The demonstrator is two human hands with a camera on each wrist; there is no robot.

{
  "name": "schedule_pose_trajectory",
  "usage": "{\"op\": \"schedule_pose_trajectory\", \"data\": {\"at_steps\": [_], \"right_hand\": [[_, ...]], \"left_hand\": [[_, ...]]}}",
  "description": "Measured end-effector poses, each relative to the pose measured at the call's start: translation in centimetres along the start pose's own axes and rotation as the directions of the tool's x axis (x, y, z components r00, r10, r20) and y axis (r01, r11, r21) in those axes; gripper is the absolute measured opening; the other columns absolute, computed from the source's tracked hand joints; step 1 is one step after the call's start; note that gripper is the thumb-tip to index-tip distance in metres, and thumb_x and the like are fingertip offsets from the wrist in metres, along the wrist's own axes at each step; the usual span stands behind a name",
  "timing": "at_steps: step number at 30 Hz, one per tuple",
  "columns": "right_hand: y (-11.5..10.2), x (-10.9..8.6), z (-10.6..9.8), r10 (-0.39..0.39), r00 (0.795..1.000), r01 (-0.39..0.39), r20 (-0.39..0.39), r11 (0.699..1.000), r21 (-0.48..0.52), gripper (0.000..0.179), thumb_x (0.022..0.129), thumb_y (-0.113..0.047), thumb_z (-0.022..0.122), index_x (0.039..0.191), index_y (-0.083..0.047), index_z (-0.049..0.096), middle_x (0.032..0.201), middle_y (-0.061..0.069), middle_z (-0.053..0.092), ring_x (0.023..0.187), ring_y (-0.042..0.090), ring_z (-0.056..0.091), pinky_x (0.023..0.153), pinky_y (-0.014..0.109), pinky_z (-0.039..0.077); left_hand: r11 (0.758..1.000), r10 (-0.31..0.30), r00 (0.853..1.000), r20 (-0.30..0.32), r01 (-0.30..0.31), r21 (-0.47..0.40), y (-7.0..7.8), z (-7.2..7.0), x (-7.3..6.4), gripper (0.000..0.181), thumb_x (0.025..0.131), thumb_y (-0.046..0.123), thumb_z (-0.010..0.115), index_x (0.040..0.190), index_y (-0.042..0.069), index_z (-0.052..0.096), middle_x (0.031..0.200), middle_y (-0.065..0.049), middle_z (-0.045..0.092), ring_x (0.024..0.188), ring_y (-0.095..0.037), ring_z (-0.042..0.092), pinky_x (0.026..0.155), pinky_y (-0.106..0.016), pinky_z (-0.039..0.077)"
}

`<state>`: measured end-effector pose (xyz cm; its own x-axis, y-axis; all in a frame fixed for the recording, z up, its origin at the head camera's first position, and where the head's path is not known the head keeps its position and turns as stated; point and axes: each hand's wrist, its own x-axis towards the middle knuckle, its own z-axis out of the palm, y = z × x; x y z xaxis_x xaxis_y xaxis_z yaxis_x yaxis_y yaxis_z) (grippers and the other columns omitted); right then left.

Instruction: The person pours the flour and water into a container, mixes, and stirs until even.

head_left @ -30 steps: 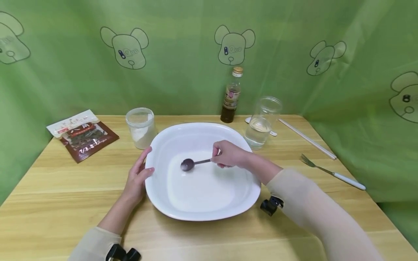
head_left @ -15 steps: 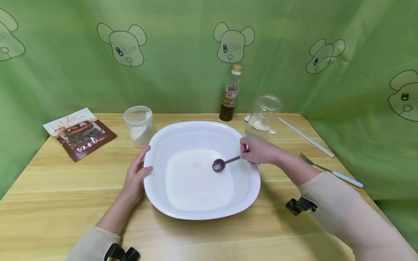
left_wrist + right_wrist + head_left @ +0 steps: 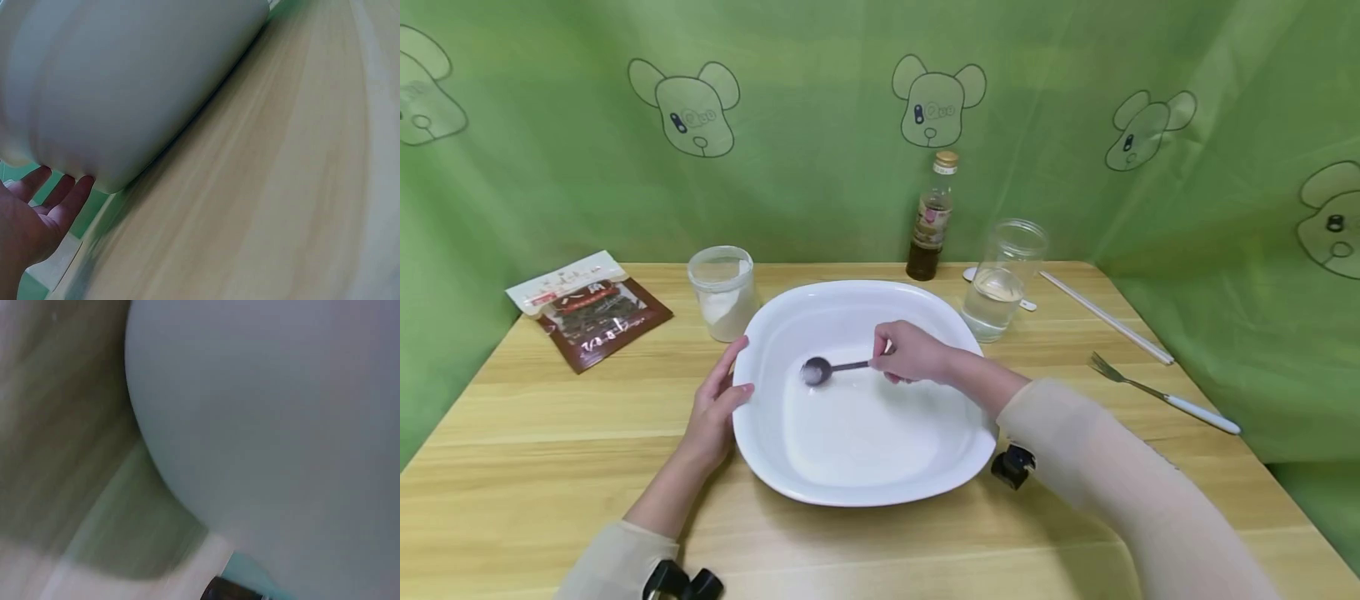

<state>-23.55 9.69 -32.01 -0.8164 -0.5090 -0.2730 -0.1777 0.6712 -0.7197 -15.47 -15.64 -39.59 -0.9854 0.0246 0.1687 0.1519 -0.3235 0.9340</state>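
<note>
A white basin (image 3: 867, 493) stands on the wooden table; small glints show on its pale floor. My left hand (image 3: 711, 414) holds its left rim, thumb over the edge. In the left wrist view, the fingertips of that hand (image 3: 47, 209) press against the basin's outer wall (image 3: 119, 81). My right hand (image 3: 913, 352) reaches over the right rim and pinches the handle of a dark spoon (image 3: 817, 372). The spoon's bowl points left, low inside the basin. The basin's outside (image 3: 262, 437) fills most of the right wrist view, with the right hand hidden.
Behind the basin stand a jar of white powder (image 3: 724, 293), a bottle of dark liquid (image 3: 929, 221) and a clear jar of water (image 3: 996, 296). A brown packet (image 3: 597, 312) lies at left. White chopsticks (image 3: 1108, 319) and a fork (image 3: 1165, 395) lie at right.
My right hand moved right with the spoon towards the basin's right side, then back left, slightly beyond where it began. The left hand has stayed at the rim.
</note>
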Motion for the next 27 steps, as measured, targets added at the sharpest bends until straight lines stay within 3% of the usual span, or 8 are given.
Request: {"op": "schedule_pose_trajectory", "data": {"at_steps": [6, 10, 15, 20, 23, 27], "right_hand": [[0.0, -2.6, -0.5, -0.058, 0.974, 0.059, 0.221, 0.998, 0.005, 0.009, 0.082, -0.002, 0.051, 0.075, -0.003, 0.046, 0.046, 0.004, 0.044, 0.035, 0.010, 0.032, 0.033, 0.017, 0.024], [0.7, -4.9, -2.3, -0.068, 0.961, 0.097, 0.267, 0.991, -0.095, 0.010, 0.080, -0.001, 0.052, 0.073, -0.005, 0.046, 0.045, 0.002, 0.043, 0.035, 0.009, 0.034, 0.034, 0.016, 0.026], [1.6, -6.4, -4.9, -0.040, 0.988, 0.074, 0.148, 0.970, -0.231, 0.009, 0.079, 0.000, 0.053, 0.074, -0.004, 0.047, 0.050, 0.002, 0.045, 0.041, 0.011, 0.041, 0.036, 0.018, 0.033], [2.1, -5.2, -5.8, -0.009, 1.000, 0.001, -0.024, 0.958, -0.288, 0.006, 0.079, -0.003, 0.053, 0.076, -0.002, 0.048, 0.051, 0.004, 0.048, 0.041, 0.012, 0.041, 0.037, 0.021, 0.035], [2.0, -3.7, -5.2, 0.022, 0.994, -0.049, -0.104, 0.962, -0.268, 0.006, 0.080, -0.006, 0.053, 0.079, -0.002, 0.049, 0.053, 0.005, 0.050, 0.041, 0.012, 0.042, 0.037, 0.021, 0.036], [1.5, -1.4, -3.4, 0.036, 0.987, -0.062, -0.159, 0.984, -0.165, 0.008, 0.080, -0.006, 0.054, 0.081, -0.001, 0.048, 0.056, 0.008, 0.053, 0.043, 0.013, 0.044, 0.037, 0.020, 0.037]], "left_hand": [[1.000, -0.003, 1.000, -0.007, 0.003, 0.008, 0.0, 0.0, 0.0, 0.060, 0.077, -0.001, 0.042, 0.134, 0.010, 0.030, 0.124, -0.018, 0.035, 0.092, -0.019, 0.053, 0.069, -0.033, 0.050], [1.000, -0.018, 1.000, -0.006, 0.018, 0.024, 0.1, 0.1, 0.0, 0.059, 0.077, -0.001, 0.042, 0.134, 0.011, 0.030, 0.126, -0.017, 0.034, 0.094, -0.019, 0.052, 0.069, -0.033, 0.050], [0.999, -0.014, 1.000, -0.005, 0.014, 0.032, 0.3, 0.1, 0.1, 0.059, 0.077, 0.000, 0.042, 0.134, 0.012, 0.030, 0.127, -0.017, 0.035, 0.095, -0.022, 0.052, 0.070, -0.035, 0.050], [1.000, -0.007, 1.000, -0.008, 0.008, 0.026, 0.3, 0.0, 0.1, 0.059, 0.077, -0.001, 0.042, 0.134, 0.012, 0.031, 0.126, -0.016, 0.036, 0.094, -0.021, 0.052, 0.070, -0.035, 0.050], [1.000, -0.012, 1.000, -0.008, 0.013, 0.024, 0.2, 0.0, 0.0, 0.059, 0.078, -0.001, 0.042, 0.134, 0.013, 0.032, 0.124, -0.017, 0.037, 0.092, -0.021, 0.053, 0.069, -0.035, 0.050], [1.000, -0.010, 1.000, -0.004, 0.010, 0.021, 0.0, 0.0, 0.0, 0.058, 0.078, 0.000, 0.042, 0.133, 0.013, 0.032, 0.123, -0.018, 0.037, 0.093, -0.022, 0.053, 0.069, -0.036, 0.050]]}}
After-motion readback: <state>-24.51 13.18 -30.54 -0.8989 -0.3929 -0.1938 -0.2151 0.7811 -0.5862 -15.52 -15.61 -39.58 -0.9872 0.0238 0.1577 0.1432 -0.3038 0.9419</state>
